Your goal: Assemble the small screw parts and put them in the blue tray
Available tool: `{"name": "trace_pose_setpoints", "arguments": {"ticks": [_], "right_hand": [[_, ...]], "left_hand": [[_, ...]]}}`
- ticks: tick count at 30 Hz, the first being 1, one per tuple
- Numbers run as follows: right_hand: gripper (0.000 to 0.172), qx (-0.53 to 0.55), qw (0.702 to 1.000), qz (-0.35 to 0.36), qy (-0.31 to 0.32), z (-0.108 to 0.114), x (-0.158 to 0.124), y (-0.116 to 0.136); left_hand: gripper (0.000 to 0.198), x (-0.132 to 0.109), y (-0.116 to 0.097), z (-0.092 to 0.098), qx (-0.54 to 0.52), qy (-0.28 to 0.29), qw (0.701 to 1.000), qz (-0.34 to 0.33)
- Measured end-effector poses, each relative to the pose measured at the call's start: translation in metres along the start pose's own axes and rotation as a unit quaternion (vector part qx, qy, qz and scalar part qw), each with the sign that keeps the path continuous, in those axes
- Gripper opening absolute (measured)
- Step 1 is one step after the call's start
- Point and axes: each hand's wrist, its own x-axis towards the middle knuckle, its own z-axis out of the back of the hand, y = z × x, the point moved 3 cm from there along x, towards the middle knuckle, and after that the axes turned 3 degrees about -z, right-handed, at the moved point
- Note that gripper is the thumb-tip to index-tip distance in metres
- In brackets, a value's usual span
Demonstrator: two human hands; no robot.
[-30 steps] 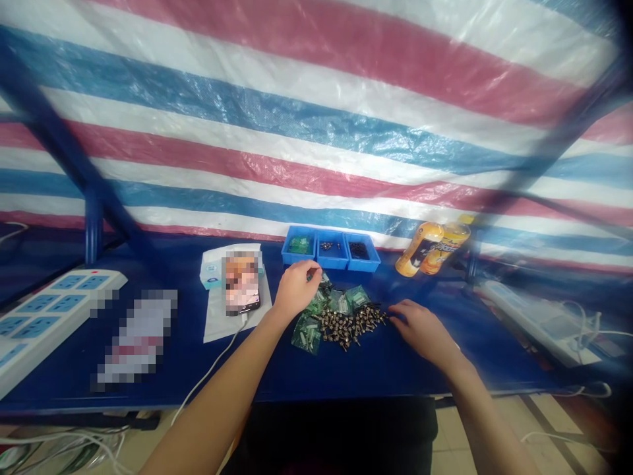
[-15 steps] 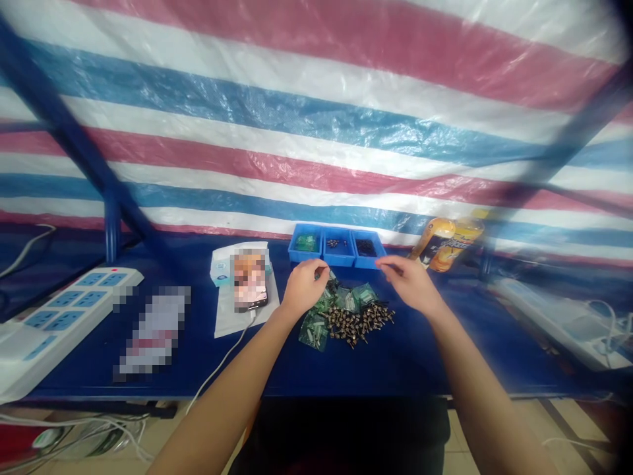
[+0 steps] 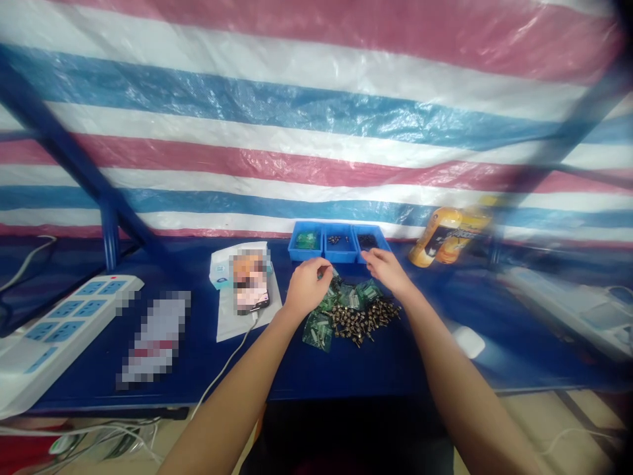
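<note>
1. Your left hand [image 3: 306,288] hangs over the green bags [image 3: 319,328], thumb and forefinger pinched together; you cannot tell whether a part sits between them.
2. Your right hand [image 3: 389,270] is just in front of the blue tray [image 3: 339,256]; blur hides whether its fingers grip anything.
3. The pile of brass parts [image 3: 363,320] lies on the blue table [image 3: 370,364], between your wrists.

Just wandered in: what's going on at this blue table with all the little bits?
A person works bare-handed at a blue table. The left hand hovers over some little green bags with its fingers pinched; what it pinches is too small to tell. The right hand reaches past a pile of small metal parts, close to three blue bins at the back.
</note>
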Motion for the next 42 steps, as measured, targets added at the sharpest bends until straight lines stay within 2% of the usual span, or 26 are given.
{"name": "trace_pose_setpoints", "arguments": {"ticks": [3, 7, 11, 14, 20, 26, 32, 42], "right_hand": [[0.047, -0.034, 0.999, -0.006, 0.032, -0.003, -0.006, -0.003], [0.043, -0.001, 0.998, 0.000, 0.061, -0.012, -0.011, 0.002], [0.043, 0.032, 0.995, -0.010, 0.096, -0.023, -0.015, 0.004], [0.042, 0.042, 0.994, 0.004, 0.102, -0.030, -0.020, 0.007], [0.040, 0.044, 0.994, 0.017, 0.098, -0.042, -0.029, 0.014], [0.037, 0.056, 0.990, 0.019, 0.126, -0.044, -0.029, 0.014], [0.035, 0.048, 0.990, -0.003, 0.136, -0.044, -0.033, 0.015], [0.027, 0.058, 0.984, -0.020, 0.166, -0.040, -0.033, 0.014]], "left_hand": [[0.017, 0.000, 0.001, 0.000, -0.003, -0.002, 1.000, 0.003], [0.017, 0.000, 0.001, 0.000, -0.012, -0.005, 1.000, 0.006], [0.019, -0.002, -0.007, -0.002, -0.048, 0.022, 0.998, -0.026], [0.020, -0.003, -0.015, -0.002, -0.081, 0.036, 0.995, -0.048], [0.016, -0.002, -0.016, 0.002, -0.098, 0.035, 0.994, -0.037], [0.015, 0.000, -0.010, 0.002, -0.110, 0.006, 0.994, -0.014], [0.010, 0.001, -0.010, 0.004, -0.109, -0.014, 0.993, -0.036], [0.006, 0.001, -0.008, -0.002, -0.101, -0.001, 0.993, -0.059]]}}
